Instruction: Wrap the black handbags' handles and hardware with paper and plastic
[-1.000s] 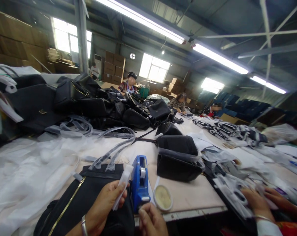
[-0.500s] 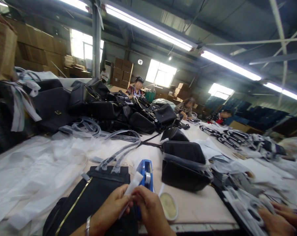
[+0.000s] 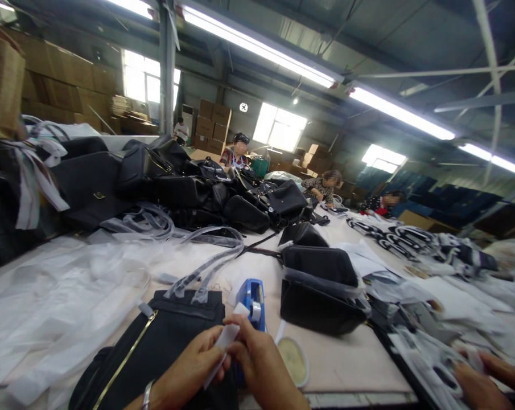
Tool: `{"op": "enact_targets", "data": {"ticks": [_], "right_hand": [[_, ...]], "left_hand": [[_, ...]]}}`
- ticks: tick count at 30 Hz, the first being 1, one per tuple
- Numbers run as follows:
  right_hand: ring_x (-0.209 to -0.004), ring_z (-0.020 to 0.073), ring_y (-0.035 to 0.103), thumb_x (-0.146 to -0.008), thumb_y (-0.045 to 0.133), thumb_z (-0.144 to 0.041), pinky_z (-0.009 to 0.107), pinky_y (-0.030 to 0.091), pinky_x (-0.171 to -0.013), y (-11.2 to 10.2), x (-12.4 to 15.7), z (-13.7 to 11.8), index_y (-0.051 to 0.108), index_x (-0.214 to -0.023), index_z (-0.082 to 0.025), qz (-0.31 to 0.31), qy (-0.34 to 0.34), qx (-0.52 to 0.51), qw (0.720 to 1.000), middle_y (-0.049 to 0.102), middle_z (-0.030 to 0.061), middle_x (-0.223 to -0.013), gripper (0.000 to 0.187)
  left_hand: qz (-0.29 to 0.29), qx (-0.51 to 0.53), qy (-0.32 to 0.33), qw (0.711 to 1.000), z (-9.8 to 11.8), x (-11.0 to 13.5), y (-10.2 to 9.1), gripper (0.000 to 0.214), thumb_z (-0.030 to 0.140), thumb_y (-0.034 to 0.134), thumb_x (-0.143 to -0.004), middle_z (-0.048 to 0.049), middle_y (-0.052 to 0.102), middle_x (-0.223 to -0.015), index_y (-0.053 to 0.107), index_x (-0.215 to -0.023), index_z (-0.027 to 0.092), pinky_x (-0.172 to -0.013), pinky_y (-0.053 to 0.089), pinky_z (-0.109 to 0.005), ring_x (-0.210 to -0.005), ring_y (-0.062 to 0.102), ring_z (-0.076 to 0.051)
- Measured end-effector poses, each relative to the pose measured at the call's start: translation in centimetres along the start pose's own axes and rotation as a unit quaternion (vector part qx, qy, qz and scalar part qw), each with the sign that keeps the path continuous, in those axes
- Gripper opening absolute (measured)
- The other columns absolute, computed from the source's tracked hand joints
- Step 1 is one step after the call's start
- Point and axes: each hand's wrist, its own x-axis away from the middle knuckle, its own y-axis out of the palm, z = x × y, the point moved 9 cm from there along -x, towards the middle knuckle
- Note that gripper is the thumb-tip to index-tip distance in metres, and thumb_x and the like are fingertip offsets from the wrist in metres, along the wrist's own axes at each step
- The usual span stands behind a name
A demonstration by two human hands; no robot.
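Note:
Over a black handbag (image 3: 193,319) with a gold zip, my left hand (image 3: 200,361) pinches a narrow folded white strip (image 3: 226,337), which looks like thin paper or foam wrap. My right hand (image 3: 259,359) is closed on the same strip near its upper end, fingers bent around it. The bag lies flat, its handles (image 3: 204,270) covered in clear wrap. Just beyond my right fingers stands a blue tape dispenser (image 3: 257,296) with a roll in it, partly hidden. Beside my right wrist sits a round, pale yellow-filled dish (image 3: 293,361).
A black bag (image 3: 321,290) with a wrapped band stands to the right. White wrapping sheets (image 3: 78,290) spread over the left side. Black bags (image 3: 189,188) are heaped behind. At lower right, another person's hands (image 3: 479,376) handle wrapped straps; several people work farther back.
My right fingers have moved up along the white strip, now covering part of its upper end. The other person's hands at right have shifted slightly.

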Motion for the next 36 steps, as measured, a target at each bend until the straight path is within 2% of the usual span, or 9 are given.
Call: {"op": "enact_targets", "data": {"ticks": [5, 9, 13, 16, 18, 21, 24, 29, 36], "right_hand": [[-0.062, 0.0118, 0.055, -0.081, 0.05, -0.008, 0.02, 0.038, -0.058, -0.6, 0.0, 0.7, 0.051, -0.12, -0.027, 0.017, 0.021, -0.03, 0.999, 0.062, -0.0056, -0.07, 0.043], [-0.055, 0.011, 0.055, -0.079, 0.051, -0.011, 0.018, 0.041, -0.052, -0.3, -0.1, 2.0, 0.046, -0.125, -0.025, 0.001, 0.068, -0.109, 0.992, 0.064, -0.0055, -0.068, 0.049], [-0.05, 0.0109, 0.053, -0.076, 0.055, -0.014, 0.017, 0.041, -0.045, -0.2, -0.2, 3.0, 0.038, -0.137, -0.024, -0.007, 0.103, -0.153, 0.983, 0.062, -0.0062, -0.065, 0.064], [-0.049, 0.0103, 0.053, -0.075, 0.056, -0.012, 0.016, 0.042, -0.045, -0.3, -0.3, 3.3, 0.029, -0.146, -0.027, -0.009, 0.104, -0.151, 0.983, 0.061, -0.0073, -0.063, 0.077], [-0.049, 0.0101, 0.052, -0.075, 0.055, -0.011, 0.016, 0.041, -0.045, -0.3, -0.3, 3.3, 0.027, -0.148, -0.029, -0.01, 0.1, -0.143, 0.985, 0.06, -0.0073, -0.063, 0.08], [-0.051, 0.0104, 0.053, -0.078, 0.054, -0.012, 0.017, 0.042, -0.047, -0.2, -0.2, 2.9, 0.024, -0.15, -0.028, -0.012, 0.092, -0.147, 0.985, 0.059, -0.0074, -0.064, 0.079], [-0.058, 0.0108, 0.055, -0.082, 0.055, -0.013, 0.021, 0.046, -0.056, -0.1, -0.1, 2.2, 0.021, -0.151, -0.027, -0.008, 0.067, -0.176, 0.982, 0.06, -0.0069, -0.068, 0.078], [-0.064, 0.011, 0.054, -0.087, 0.049, -0.013, 0.024, 0.046, -0.065, -0.2, 0.0, 1.3, 0.025, -0.149, -0.03, -0.007, 0.012, -0.161, 0.987, 0.06, -0.0057, -0.076, 0.069], [-0.069, 0.012, 0.058, -0.091, 0.051, -0.018, 0.022, 0.045, -0.067, 0.3, -0.7, 1.9, 0.045, -0.139, -0.032, 0.043, -0.053, -0.019, 0.997, 0.064, -0.0038, -0.083, 0.051]], "left_hand": [[-0.023, -0.016, 0.013, 1.0, -0.1, -0.2, 0.4, 0.028, 0.023, 0.051, -0.075, 0.0013, 0.057, -0.068, 0.061, -0.099, 0.013, -0.048, 0.031, -0.02, -0.049, 0.046, -0.008], [-0.022, -0.024, 0.026, 0.999, 0.3, -0.1, 0.6, 0.03, 0.019, 0.052, -0.07, 0.0014, 0.057, -0.068, 0.061, -0.099, 0.013, -0.051, 0.034, -0.021, -0.052, 0.047, -0.009], [-0.022, -0.021, 0.044, 0.999, 0.5, 0.1, 0.6, 0.023, 0.017, 0.053, -0.072, 0.0009, 0.058, -0.071, 0.061, -0.093, 0.015, -0.053, 0.036, -0.021, -0.056, 0.049, -0.01], [-0.017, -0.024, 0.056, 0.998, 0.4, 0.1, 0.6, 0.018, 0.025, 0.059, -0.078, 0.0004, 0.058, -0.073, 0.061, -0.092, 0.015, -0.053, 0.038, -0.021, -0.058, 0.049, -0.011], [-0.003, -0.035, 0.063, 0.997, 0.4, 0.0, 0.5, 0.028, 0.041, 0.063, -0.081, 0.0003, 0.058, -0.071, 0.061, -0.091, 0.015, -0.05, 0.037, -0.02, -0.055, 0.048, -0.01], [0.029, -0.032, 0.047, 0.998, -0.1, -0.3, 0.1, 0.049, 0.064, 0.059, -0.078, 0.0013, 0.056, -0.059, 0.059, -0.079, 0.015, -0.042, 0.031, -0.019, -0.045, 0.044, -0.009], [0.053, 0.0, 0.017, 0.998, -0.7, -0.6, -0.4, 0.057, 0.073, 0.056, -0.074, 0.0011, 0.056, -0.054, 0.059, -0.073, 0.016, -0.039, 0.027, -0.019, -0.04, 0.044, -0.008], [0.046, 0.07, -0.004, 0.996, -1.1, -0.6, -0.6, 0.052, 0.066, 0.058, -0.078, 0.0002, 0.058, -0.054, 0.062, -0.08, 0.014, -0.038, 0.029, -0.017, -0.038, 0.044, -0.007], [0.005, 0.211, -0.071, 0.975, -2.1, -0.5, -0.7, 0.036, 0.051, 0.059, -0.084, 0.0036, 0.053, -0.051, 0.06, -0.088, 0.015, -0.038, 0.03, -0.016, -0.037, 0.039, -0.006]]}}
